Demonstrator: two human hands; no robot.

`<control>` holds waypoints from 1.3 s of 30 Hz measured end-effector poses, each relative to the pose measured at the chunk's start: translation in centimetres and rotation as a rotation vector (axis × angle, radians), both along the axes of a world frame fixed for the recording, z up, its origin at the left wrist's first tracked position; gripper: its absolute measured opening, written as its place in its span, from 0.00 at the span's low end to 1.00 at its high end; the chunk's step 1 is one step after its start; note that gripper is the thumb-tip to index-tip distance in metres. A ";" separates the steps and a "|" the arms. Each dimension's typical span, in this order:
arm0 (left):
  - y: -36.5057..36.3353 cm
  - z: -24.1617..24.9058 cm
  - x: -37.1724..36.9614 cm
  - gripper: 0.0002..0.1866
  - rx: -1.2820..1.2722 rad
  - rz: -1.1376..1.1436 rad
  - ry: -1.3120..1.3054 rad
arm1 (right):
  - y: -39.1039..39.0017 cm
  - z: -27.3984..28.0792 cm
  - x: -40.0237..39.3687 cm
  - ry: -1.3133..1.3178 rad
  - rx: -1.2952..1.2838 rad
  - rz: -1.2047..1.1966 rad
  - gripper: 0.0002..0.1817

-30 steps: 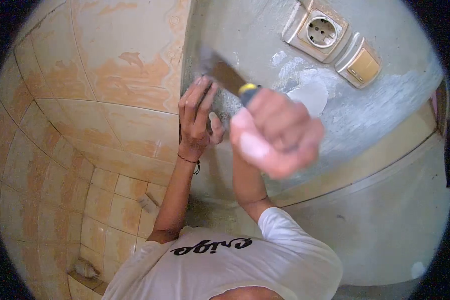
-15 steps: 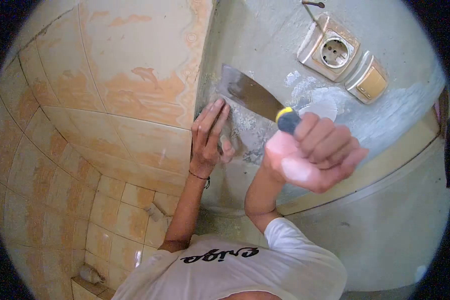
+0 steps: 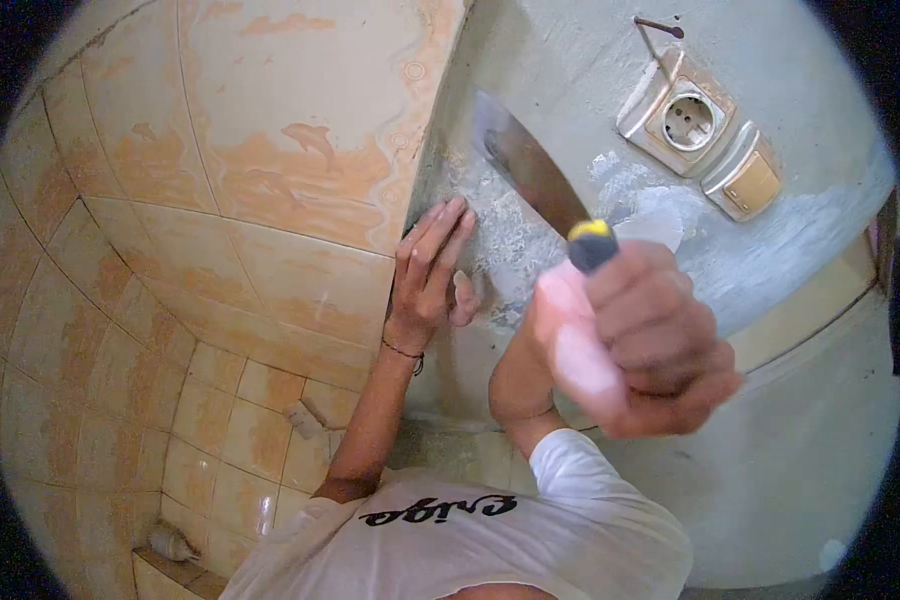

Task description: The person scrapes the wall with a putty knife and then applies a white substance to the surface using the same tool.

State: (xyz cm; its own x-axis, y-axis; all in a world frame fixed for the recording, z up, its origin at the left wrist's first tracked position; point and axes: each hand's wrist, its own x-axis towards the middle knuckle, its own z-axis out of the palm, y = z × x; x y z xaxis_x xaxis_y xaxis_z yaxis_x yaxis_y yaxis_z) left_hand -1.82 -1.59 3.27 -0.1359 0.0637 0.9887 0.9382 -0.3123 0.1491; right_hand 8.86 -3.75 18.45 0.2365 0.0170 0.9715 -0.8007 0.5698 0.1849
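My right hand is closed around the dark, yellow-banded handle of a putty knife. Its wide metal blade points up and to the left, overlapping the rough grey wall patch in this view. My left hand lies with fingers stretched out against the wall, beside the edge of the tiled part. Between the two hands is the scraped patch, with flaky whitish and dark spots. Fresh-looking pale smears show behind the knife handle.
A wall socket and a light switch sit at the upper right, with a nail above them. Tiles with dolphin pictures cover the left wall. A bottle-like object lies on a low ledge at lower left.
My right hand has come lower and the putty knife has swung to a steeper angle. My left hand stays on the wall; the whole view has shifted slightly.
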 end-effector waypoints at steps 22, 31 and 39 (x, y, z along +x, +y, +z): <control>-0.2 0.4 0.2 0.26 -0.002 -0.031 -0.021 | -1.1 -0.2 2.1 0.312 -0.135 0.140 0.23; -0.1 0.3 0.2 0.26 0.005 -0.006 -0.008 | 1.2 -0.3 2.1 0.355 -0.029 0.145 0.24; -0.1 0.1 0.2 0.26 0.001 -0.006 -0.015 | 1.7 -0.8 2.8 0.201 -0.033 0.111 0.22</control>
State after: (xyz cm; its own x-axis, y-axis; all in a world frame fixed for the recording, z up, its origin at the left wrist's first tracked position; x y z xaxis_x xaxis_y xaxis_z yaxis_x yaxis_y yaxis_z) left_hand -1.62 -1.67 3.33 -0.1504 0.0639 0.9866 0.9340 -0.3178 0.1630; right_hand 11.65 -2.04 17.65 0.4199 0.0848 0.9036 -0.8080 0.4884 0.3296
